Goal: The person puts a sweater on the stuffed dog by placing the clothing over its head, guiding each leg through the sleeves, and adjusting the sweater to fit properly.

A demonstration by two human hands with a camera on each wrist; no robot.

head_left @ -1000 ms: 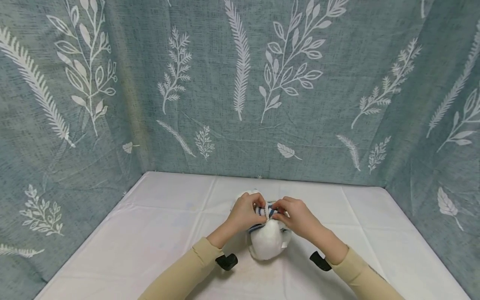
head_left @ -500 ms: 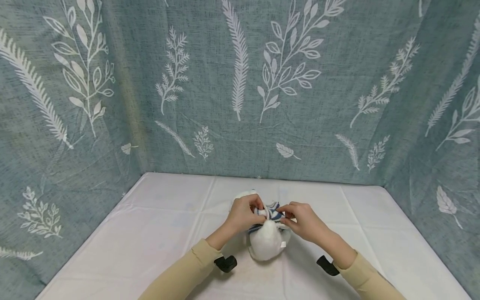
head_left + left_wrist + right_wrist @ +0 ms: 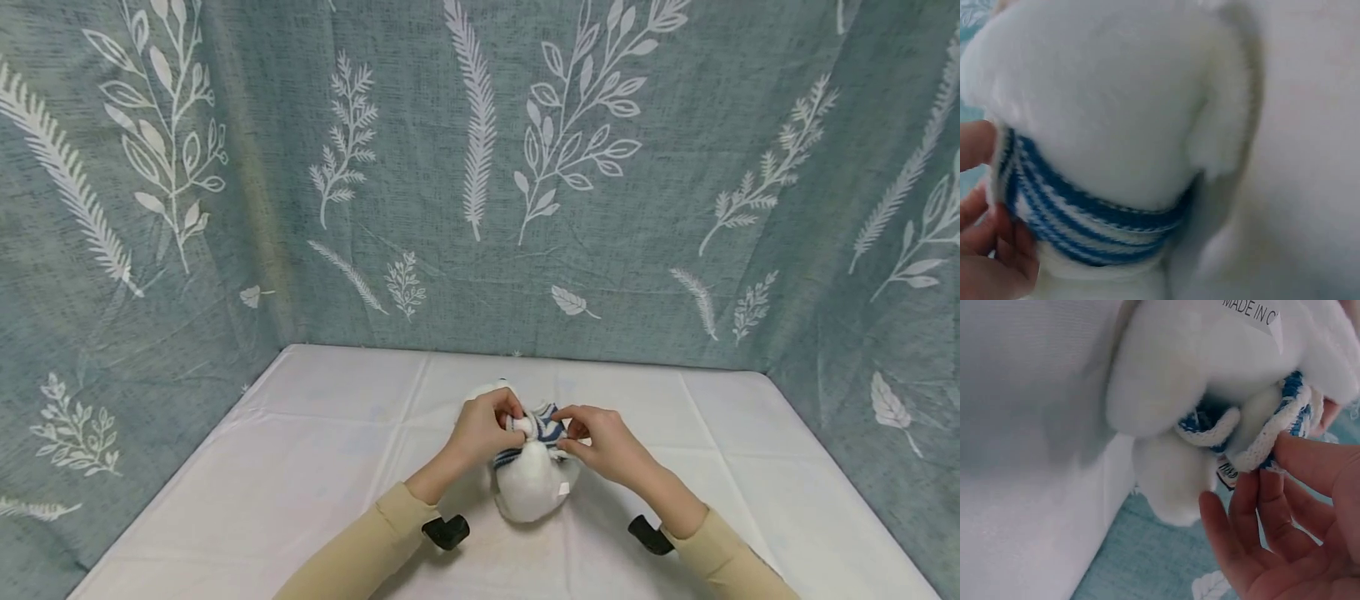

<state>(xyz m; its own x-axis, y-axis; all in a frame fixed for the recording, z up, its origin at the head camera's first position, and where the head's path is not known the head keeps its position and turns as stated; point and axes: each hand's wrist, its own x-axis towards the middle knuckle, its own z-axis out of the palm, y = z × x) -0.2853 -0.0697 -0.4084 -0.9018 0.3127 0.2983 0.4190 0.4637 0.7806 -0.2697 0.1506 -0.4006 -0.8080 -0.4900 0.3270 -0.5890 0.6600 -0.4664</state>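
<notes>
A white plush toy (image 3: 528,487) lies on the table below both hands, with a blue-and-white striped knit garment (image 3: 1110,225) around it. My left hand (image 3: 483,425) pinches the garment's edge between thumb and fingers. On the other side, my right hand (image 3: 603,442) pinches the garment's white knit border with thumb and fingertips, also plain in the right wrist view. A stretch of striped knit shows between the two hands. A white tag (image 3: 1250,314) printed "MADE IN" is sewn to the plush, and a small dark label (image 3: 1227,472) peeks out by the right fingertips.
A white cloth covers the table (image 3: 337,467). Blue-green curtains (image 3: 420,167) with white leaf prints hang behind it and at both sides. A black wrist device (image 3: 447,532) is near the left cuff, another (image 3: 649,535) near the right.
The right hand has moved a little to the right, drawing the knit with it, so more blue stripe shows between the hands. My left hand has shifted only slightly left.
</notes>
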